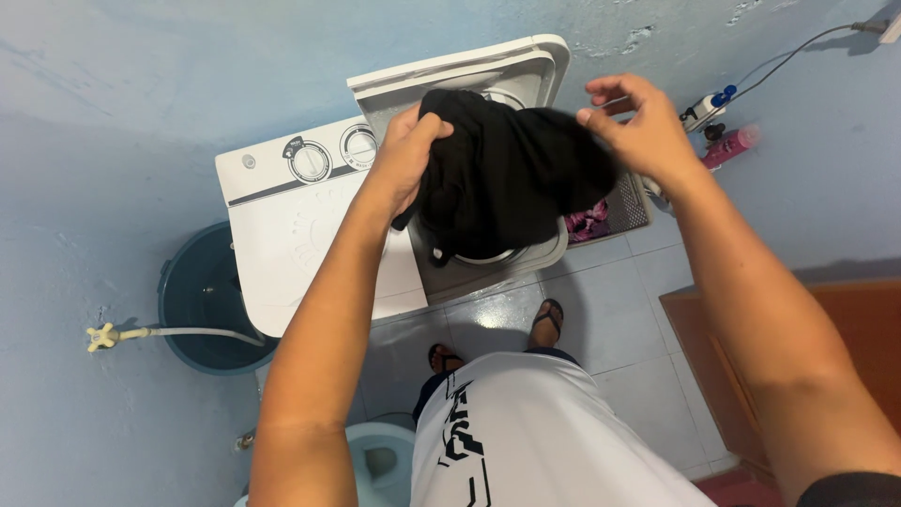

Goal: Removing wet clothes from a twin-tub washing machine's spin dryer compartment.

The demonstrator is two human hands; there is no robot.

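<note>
Left hand (405, 158): clenched on a bunched fold of a limp black cloth garment (507, 178), bearing most of its weight. Right hand (638, 127): fingertips pinching the garment's far edge, seemingly to spread it. Garment hangs directly over the open spin tub of a white twin-tub plastic washing machine (300, 244), lid (469, 80) raised against the pale blue wall. Close by: grey plastic basket (631, 208) with purple clothes, right of the machine; dark teal round bucket (202, 300) on its left, beneath a wall tap (101, 335); pink bottle (732, 145) beyond the basket. Sandalled feet on grey floor tiles (601, 319); wooden door (826, 357) crowds the right side.
</note>
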